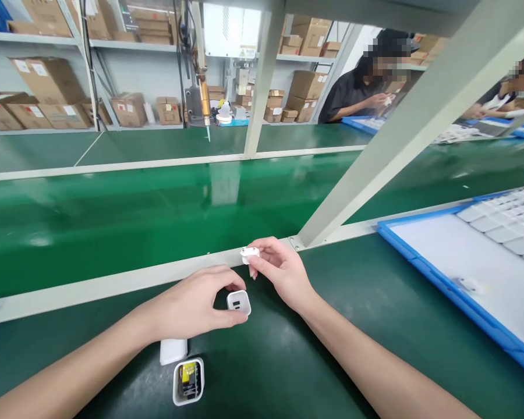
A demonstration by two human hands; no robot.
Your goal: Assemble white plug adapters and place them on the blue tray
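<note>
My left hand [196, 304] pinches a white charger housing [239, 302] between thumb and fingers; its open end faces me and two dark slots show inside. Just beyond it, my right hand [280, 266] holds a small white plug cap [250, 254] with what look like two short metal pins. The two pieces are apart. On the green table below my left wrist stands another white housing [188, 391] with a yellow and black circuit board inside. A further white piece [173, 351] lies beside it, partly hidden by my left hand.
A blue-edged tray [445, 285] holding rows of white pieces [510, 221] lies at the right. A slanted metal post [388, 134] rises close to my right hand. Beyond the white rail runs a green conveyor belt [135, 215]. Two people work at the far right.
</note>
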